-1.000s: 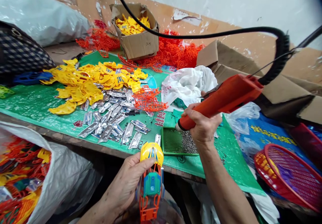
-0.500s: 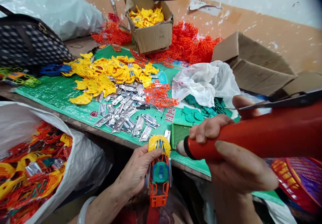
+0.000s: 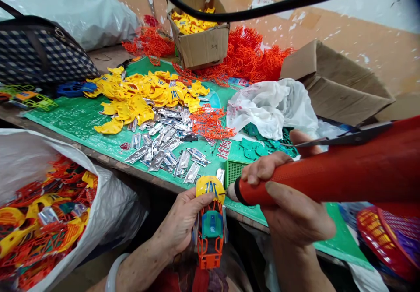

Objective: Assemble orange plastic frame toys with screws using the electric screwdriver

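My left hand point(image 3: 182, 219) pinches a toy car body point(image 3: 211, 226) by its front, thumb on top. The body has a rounded yellow nose, an orange frame and a green piece in its middle. My right hand point(image 3: 292, 204) wraps round a red power screwdriver point(image 3: 315, 178), its bit touching or very close to the right side of the yellow nose. Dark-handled scissors point(image 3: 344, 136) also sit in the right hand, their blades pointing left above the tool. Just behind the bit stands a small green basket point(image 3: 233, 172).
Silver parts point(image 3: 167, 145), yellow shells point(image 3: 141, 95) and orange frames point(image 3: 211, 123) lie on the green-covered table point(image 3: 78, 121). A white sack point(image 3: 114, 204) of assembled pieces stands at left. A black cable point(image 3: 229, 17) crosses overhead. Behind are cardboard boxes point(image 3: 201, 47) and a plastic bag point(image 3: 269, 108).
The screwdriver has moved left, bringing its tip closer to the yellow nose. The cable hangs lower across the view. My left hand keeps its hold on the toy car body.
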Tool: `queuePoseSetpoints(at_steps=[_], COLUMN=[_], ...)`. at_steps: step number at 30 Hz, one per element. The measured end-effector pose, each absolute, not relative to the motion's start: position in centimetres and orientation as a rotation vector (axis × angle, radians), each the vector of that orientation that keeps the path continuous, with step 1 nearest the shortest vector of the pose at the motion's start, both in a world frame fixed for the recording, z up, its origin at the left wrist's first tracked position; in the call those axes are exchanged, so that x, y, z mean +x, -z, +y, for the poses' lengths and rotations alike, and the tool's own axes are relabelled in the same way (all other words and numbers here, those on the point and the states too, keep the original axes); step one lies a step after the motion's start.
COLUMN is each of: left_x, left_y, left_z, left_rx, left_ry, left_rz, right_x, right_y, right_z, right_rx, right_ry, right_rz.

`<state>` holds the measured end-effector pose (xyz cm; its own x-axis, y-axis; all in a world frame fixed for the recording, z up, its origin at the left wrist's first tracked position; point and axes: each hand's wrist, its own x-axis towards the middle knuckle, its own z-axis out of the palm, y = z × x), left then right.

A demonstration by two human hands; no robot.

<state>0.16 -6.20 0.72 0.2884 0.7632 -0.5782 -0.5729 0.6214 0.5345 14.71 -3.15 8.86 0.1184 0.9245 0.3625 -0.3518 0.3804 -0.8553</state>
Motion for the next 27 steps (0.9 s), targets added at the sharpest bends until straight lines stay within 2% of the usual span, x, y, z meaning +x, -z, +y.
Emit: queuePoseSetpoints(at_steps=[20, 27], left_x=[0.3, -0.1], left_y=[-1.0, -0.9], left_z=[-6.4, -6.3], left_rx=[0.226, 0.245], left_ry=[-0.881, -0.865], left_rz=[0.982, 0.937], right_x=[14.3, 14.8], right_y=[-7.2, -7.7], right_z=[-4.1, -3.7], right_rx=[-0.768, -0.743], right_ry=[-0.990, -1.062], right_rz=[-1.168, -1.135])
